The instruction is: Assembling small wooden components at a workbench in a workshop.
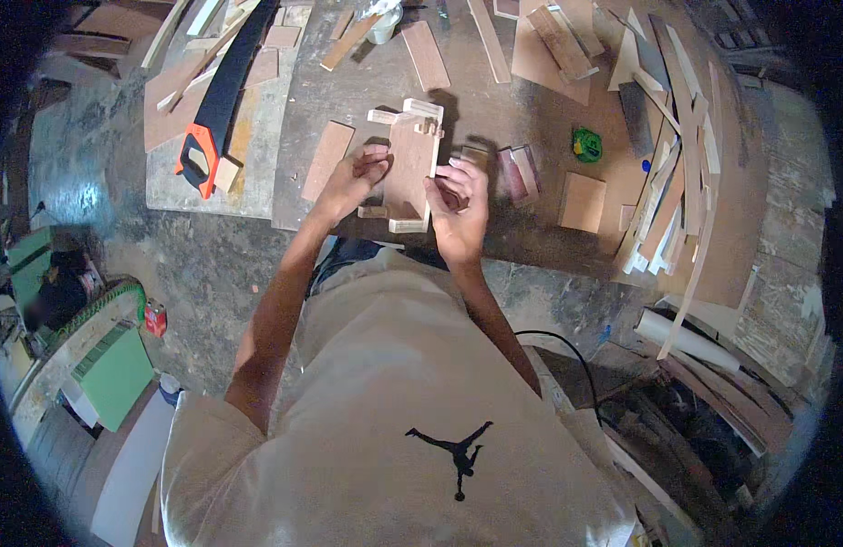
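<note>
A small wooden assembly (pixel 410 173), made of a flat reddish-brown board with pale blocks at its corners, stands on the workbench between my hands. My left hand (pixel 356 178) is closed at its left edge, the bent fingertips against the board. At the opposite edge, my right hand (pixel 462 205) grips the assembly, thumb along the side and fingers curled. Small pale pegs or blocks (pixel 428 129) show near the assembly's upper right corner. Beside my left hand lies a flat wooden piece (pixel 328 159).
A handsaw (pixel 202 150) with an orange-and-black handle lies at the left. Wood strips (pixel 681 173) pile up at the right, near a green round object (pixel 586 144). A purple-edged block (pixel 519 173) sits right of my right hand. A white cup (pixel 385 23) stands at the back.
</note>
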Action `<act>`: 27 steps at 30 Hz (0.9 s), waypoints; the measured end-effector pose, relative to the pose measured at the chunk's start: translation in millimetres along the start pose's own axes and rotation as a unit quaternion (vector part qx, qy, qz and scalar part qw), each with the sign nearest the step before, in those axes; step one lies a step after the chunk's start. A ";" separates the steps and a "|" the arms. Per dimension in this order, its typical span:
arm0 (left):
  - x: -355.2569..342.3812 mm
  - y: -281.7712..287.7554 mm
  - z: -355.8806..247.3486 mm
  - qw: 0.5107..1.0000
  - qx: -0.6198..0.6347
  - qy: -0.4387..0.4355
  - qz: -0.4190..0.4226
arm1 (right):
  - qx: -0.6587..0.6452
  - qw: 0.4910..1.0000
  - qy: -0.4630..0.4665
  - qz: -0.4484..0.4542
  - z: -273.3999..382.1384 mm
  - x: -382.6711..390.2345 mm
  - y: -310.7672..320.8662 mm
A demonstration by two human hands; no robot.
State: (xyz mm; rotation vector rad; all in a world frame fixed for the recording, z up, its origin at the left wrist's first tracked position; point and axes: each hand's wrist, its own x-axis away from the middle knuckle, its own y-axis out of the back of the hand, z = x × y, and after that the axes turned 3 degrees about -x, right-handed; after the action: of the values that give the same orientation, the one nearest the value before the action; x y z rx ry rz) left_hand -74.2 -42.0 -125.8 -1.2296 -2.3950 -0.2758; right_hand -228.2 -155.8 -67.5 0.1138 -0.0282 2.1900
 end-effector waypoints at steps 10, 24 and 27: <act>-5.8 9.8 6.3 0.998 0.042 -0.019 0.031 | 0.034 0.999 0.013 0.005 15.2 4.5 -22.5; -2.6 10.8 -11.4 0.999 0.013 -0.033 0.022 | 0.105 0.993 0.046 -0.014 15.3 9.9 -34.2; 2.1 7.7 -25.3 0.994 0.064 -0.087 -0.009 | 0.086 0.995 0.057 -0.008 8.9 7.0 -34.4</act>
State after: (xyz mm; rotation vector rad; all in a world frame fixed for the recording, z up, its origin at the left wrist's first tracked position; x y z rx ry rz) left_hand -61.8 -45.1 -102.6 -1.2195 -2.5272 -0.0210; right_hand -203.7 -130.7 -58.7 0.0856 0.2253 2.1764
